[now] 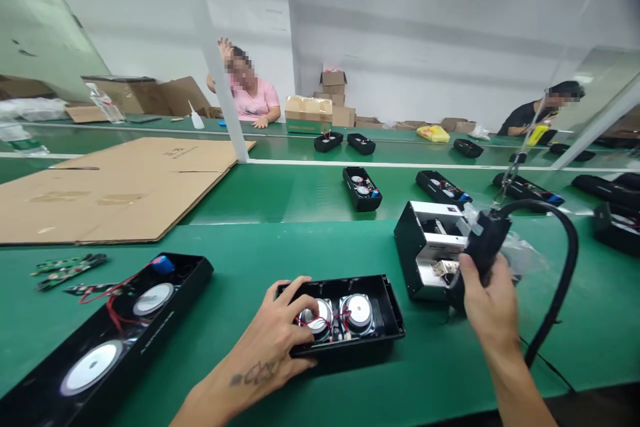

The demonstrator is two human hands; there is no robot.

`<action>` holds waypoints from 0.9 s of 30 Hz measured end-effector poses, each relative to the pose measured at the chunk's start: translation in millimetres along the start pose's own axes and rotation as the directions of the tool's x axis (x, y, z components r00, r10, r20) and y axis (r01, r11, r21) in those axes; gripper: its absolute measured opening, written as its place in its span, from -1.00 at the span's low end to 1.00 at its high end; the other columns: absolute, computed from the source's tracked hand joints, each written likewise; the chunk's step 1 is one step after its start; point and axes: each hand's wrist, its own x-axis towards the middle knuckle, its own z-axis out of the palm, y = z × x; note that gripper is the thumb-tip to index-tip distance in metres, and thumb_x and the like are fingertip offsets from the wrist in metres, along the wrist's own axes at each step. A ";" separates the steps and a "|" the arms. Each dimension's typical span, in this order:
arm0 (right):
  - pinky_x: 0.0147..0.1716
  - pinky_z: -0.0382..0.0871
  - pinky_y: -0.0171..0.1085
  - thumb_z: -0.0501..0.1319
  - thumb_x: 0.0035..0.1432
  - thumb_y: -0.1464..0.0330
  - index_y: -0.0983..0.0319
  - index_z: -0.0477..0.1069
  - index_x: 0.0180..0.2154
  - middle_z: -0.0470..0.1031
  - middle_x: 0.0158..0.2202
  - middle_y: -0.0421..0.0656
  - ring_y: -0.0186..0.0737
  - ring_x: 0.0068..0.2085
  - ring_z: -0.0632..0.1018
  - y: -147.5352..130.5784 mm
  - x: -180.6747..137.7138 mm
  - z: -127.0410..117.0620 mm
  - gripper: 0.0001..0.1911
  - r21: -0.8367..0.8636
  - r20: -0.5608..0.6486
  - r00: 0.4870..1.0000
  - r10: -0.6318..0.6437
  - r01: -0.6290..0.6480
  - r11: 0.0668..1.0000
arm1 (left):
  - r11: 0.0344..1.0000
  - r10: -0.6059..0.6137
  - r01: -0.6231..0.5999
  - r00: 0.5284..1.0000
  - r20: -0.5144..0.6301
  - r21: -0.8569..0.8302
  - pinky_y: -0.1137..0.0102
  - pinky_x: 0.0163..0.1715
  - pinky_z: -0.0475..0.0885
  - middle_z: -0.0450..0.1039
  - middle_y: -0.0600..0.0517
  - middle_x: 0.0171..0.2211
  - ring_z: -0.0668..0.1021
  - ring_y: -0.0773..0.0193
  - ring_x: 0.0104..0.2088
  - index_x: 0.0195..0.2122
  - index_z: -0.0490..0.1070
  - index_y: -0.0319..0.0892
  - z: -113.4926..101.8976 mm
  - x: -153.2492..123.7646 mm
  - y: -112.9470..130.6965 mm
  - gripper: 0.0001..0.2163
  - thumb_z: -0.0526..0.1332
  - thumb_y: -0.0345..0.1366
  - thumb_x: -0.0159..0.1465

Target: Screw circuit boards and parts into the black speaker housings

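My left hand [280, 333] is closed around the left end of a small black speaker box [384, 310], which lies open side up on the green bench. Two round silver speaker drivers with red wires sit in that box, and my fingers cover part of the left one. In my right hand [493, 303] is a black electric screwdriver [485, 240], its thick cable looping down to the right. The screwdriver's tip is hidden. It is held in front of a silver-and-black screw feeder [413, 260], whether touching I cannot tell.
A longer open speaker box [125, 353] lies at the left, beside loose circuit boards [70, 270]. Flattened cardboard [125, 193] covers the back left. Several black speaker boxes [362, 189] stand on the belt beyond. Two people [255, 103] are across the line.
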 end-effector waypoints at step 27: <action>-0.65 0.35 -0.31 0.55 0.13 0.14 0.17 0.47 -0.14 0.38 -0.65 -0.38 -0.35 -0.67 0.38 -47.1 22.0 -14.1 -0.60 0.418 0.461 0.883 -0.091 -0.126 0.899 | 0.997 -0.021 0.026 0.998 -0.066 0.073 -0.03 0.30 0.22 0.54 0.01 -0.02 0.31 -0.25 0.43 -0.37 0.61 -0.03 25.3 -2.2 -4.9 -0.81 0.59 -0.34 0.06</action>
